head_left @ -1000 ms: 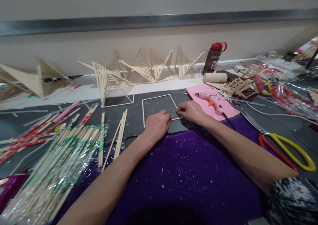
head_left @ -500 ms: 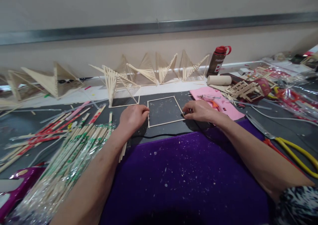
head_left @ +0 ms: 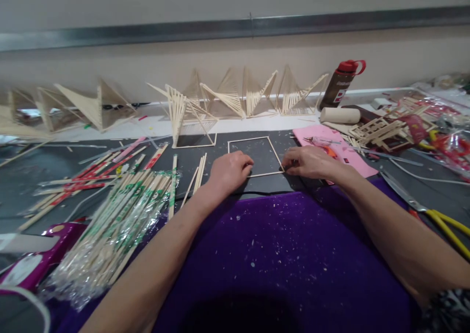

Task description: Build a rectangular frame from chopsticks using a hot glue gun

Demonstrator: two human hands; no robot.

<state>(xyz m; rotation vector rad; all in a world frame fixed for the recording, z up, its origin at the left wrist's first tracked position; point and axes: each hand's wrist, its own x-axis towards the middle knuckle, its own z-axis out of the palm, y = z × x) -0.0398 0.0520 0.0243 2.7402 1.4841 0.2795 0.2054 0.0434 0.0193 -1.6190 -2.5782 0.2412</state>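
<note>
A square frame of thin wooden sticks [head_left: 270,146] lies flat on the dark mat [head_left: 198,159] in the middle of the table. My left hand [head_left: 229,172] rests curled on the frame's near left corner, fingers closed over the stick. At the near right corner my right hand [head_left: 308,162] pinches the stick with its fingertips. A few loose sticks [head_left: 198,172] lie just left of my left hand.
Bundles of wrapped chopsticks [head_left: 121,215] cover the left. Finished stick sculptures [head_left: 227,98] line the back. A pink pad with a glue gun [head_left: 323,146], a bottle [head_left: 340,83], a roll [head_left: 340,115], yellow-handled scissors [head_left: 433,215] and stick scraps [head_left: 382,130] sit right. Purple cloth [head_left: 279,254] lies near me.
My left hand went out to the frame's left side and came back to its near left corner. The right hand stayed at the near right corner. The view shifted left.
</note>
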